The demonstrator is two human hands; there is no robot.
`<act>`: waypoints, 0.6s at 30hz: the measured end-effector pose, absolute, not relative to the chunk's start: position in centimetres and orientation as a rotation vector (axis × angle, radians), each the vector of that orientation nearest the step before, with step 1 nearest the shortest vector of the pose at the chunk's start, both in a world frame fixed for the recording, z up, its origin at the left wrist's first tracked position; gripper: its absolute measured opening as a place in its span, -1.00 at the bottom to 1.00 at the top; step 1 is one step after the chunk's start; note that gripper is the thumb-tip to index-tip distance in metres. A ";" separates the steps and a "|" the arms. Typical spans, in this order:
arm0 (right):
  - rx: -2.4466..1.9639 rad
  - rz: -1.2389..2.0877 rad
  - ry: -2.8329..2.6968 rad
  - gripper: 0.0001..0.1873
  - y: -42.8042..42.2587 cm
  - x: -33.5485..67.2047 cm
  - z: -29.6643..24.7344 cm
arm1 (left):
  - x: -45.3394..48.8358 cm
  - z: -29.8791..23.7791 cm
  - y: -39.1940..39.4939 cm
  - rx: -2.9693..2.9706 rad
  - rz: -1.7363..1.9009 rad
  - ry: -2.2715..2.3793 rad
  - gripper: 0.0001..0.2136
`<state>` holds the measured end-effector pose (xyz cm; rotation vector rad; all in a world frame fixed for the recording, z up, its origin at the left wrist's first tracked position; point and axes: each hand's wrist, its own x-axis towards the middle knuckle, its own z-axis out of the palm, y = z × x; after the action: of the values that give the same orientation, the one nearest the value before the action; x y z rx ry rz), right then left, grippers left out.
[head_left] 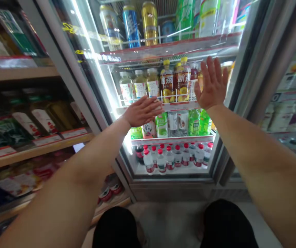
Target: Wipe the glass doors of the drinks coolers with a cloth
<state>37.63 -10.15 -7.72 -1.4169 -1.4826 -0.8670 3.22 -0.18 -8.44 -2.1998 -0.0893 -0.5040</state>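
Both my arms reach out toward a lit drinks fridge [163, 48]. My left hand [142, 111] is flat and open, fingers pointing right, held in front of the middle shelf edge. My right hand [212, 84] is open with fingers spread upward, in front of the fridge's right side, near the yellow-capped tea bottles [175, 82]. Neither hand holds anything. Green bottles [197, 122] stand just below my right hand. Red-capped water bottles [174, 158] fill the bottom shelf. Whether my palms touch glass, I cannot tell.
Tall cans [137, 24] line the top fridge shelf. Wooden shelves [34, 150] with packaged goods run along the left. A second fridge door [290, 103] stands at the right. My dark-trousered knees [117, 227] are at the bottom, over grey floor [171, 224].
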 end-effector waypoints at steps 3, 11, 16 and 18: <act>-1.440 -0.895 -1.489 -0.23 -10.5 37.5 -7.6 | 5.6 -7.6 -0.2 -2.120 -0.804 -0.308 -0.44; -1.439 -0.871 -1.477 -0.29 -10.0 37.8 -7.7 | 9.4 -8.5 -1.1 -2.233 -0.525 -0.086 -0.49; -1.416 -0.882 -1.502 -0.25 -10.3 37.7 -7.7 | 10.9 -7.1 -1.3 -2.101 -0.810 -0.311 -0.48; -1.431 -0.879 -1.493 -0.27 -10.4 37.6 -7.7 | 11.5 -7.6 -1.4 -2.128 -0.715 -0.229 -0.47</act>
<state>37.65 -10.40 -7.66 -1.4311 -1.4925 -0.8786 11.54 -1.45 -7.57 -2.1278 -0.2289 -0.7154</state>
